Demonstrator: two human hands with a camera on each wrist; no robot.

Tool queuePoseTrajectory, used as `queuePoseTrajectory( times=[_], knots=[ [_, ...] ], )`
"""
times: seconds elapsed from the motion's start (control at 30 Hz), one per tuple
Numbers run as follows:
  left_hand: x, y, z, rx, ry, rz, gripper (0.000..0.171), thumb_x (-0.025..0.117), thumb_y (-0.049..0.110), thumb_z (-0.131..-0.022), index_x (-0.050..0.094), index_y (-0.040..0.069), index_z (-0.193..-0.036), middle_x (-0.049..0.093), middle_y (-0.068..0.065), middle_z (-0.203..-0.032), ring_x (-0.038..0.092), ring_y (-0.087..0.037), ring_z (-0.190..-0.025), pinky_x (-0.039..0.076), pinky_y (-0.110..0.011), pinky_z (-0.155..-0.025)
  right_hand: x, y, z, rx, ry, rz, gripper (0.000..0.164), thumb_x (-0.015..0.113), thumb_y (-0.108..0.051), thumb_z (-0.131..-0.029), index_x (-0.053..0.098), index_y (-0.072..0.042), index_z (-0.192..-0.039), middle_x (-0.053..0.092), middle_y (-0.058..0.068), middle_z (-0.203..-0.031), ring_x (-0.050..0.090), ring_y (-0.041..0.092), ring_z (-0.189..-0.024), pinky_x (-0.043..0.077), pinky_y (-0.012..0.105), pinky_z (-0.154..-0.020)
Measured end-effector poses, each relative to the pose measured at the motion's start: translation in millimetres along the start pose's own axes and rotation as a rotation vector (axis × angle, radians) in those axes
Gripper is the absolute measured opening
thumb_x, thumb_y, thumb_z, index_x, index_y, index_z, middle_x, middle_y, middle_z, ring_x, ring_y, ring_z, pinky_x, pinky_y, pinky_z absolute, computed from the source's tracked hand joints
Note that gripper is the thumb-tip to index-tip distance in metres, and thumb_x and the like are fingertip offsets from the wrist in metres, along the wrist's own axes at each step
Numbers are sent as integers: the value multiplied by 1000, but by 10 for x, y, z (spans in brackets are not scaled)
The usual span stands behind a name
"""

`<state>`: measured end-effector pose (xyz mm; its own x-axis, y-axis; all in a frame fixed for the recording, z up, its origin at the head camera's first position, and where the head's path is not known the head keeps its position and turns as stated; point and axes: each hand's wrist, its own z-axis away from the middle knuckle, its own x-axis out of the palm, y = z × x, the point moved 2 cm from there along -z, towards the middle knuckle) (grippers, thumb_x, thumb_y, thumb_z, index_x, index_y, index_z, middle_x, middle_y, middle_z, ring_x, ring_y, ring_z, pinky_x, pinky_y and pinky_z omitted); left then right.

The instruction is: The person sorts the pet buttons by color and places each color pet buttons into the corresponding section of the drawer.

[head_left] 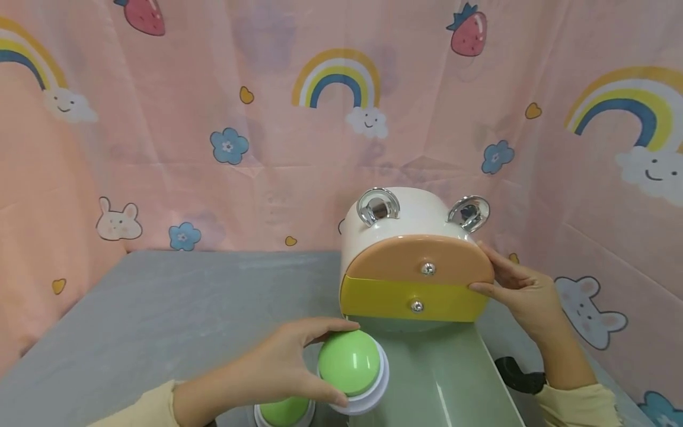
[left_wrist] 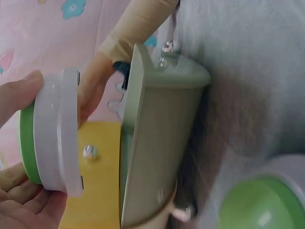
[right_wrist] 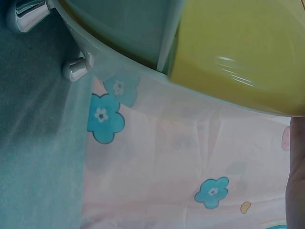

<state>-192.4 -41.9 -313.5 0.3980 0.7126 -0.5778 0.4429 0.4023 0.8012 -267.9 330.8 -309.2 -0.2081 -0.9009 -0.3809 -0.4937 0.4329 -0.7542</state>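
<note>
My left hand (head_left: 285, 365) pinches a round white button with a green dome (head_left: 349, 363) between thumb and fingers, tilted and overlapping the left edge of the pulled-out drawer (head_left: 437, 362). In the left wrist view its white base (left_wrist: 59, 133) stands on edge. The pale green drawer is the lowest of a small white drawer cabinet (head_left: 421, 210); the yellow drawer (head_left: 381, 296) and orange drawer (head_left: 384, 255) above it are shut. My right hand (head_left: 525, 299) grips the cabinet's right side, thumb on the yellow front and fingers along the side.
A second green-domed button (head_left: 285, 410) rests on the grey tabletop (head_left: 213, 308), left of the drawer. Chrome ears (head_left: 469, 213) stick up from the cabinet, and chrome feet (right_wrist: 76, 69) are under it. A pink patterned curtain (head_left: 288, 178) hangs behind.
</note>
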Motion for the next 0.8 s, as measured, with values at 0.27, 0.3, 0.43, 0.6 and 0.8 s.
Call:
queuePoseTrajectory(
  times=[0.27, 0.3, 0.43, 0.6, 0.8],
  knots=[
    [263, 24, -330, 11, -65, -33, 75, 95, 26, -63, 64, 27, -131, 66, 18, -119, 58, 1, -108, 51, -22, -96, 1, 4, -6, -5, 12, -5, 64, 77, 3, -82, 54, -5, -141, 61, -28, -128, 55, -19, -114, 47, 2, -87],
    [292, 13, -367, 6, -74, -31, 75, 95, 25, -62, 64, 26, -130, 66, 18, -119, 58, 1, -107, 51, -21, -95, 2, 5, -9, -3, 11, -4, 64, 77, 3, -82, 53, -4, -141, 61, -27, -129, 55, -18, -114, 47, 2, -88],
    [396, -20, -501, -10, -139, -69, 74, 95, 26, -62, 65, 24, -130, 66, 17, -122, 56, 5, -106, 49, -16, -92, 11, 8, -6, 11, 12, 31, 64, 77, 0, -83, 53, -6, -142, 60, -27, -130, 54, -19, -114, 46, 1, -88],
    [472, 23, -603, 0, -208, -180, 73, 95, 28, -64, 65, 20, -130, 66, 13, -125, 55, 7, -105, 48, -11, -88, 9, 6, -3, 13, 15, 37, 64, 77, 0, -83, 53, -6, -141, 60, -26, -131, 53, -19, -115, 45, 1, -89],
    [519, 35, -660, -4, -241, -293, 75, 94, 30, -64, 64, 15, -131, 67, 9, -126, 57, 5, -105, 49, -10, -85, -2, 7, -10, 9, 12, 32, 64, 77, 1, -83, 53, -7, -142, 60, -26, -131, 52, -18, -120, 40, 2, -99]
  ],
)
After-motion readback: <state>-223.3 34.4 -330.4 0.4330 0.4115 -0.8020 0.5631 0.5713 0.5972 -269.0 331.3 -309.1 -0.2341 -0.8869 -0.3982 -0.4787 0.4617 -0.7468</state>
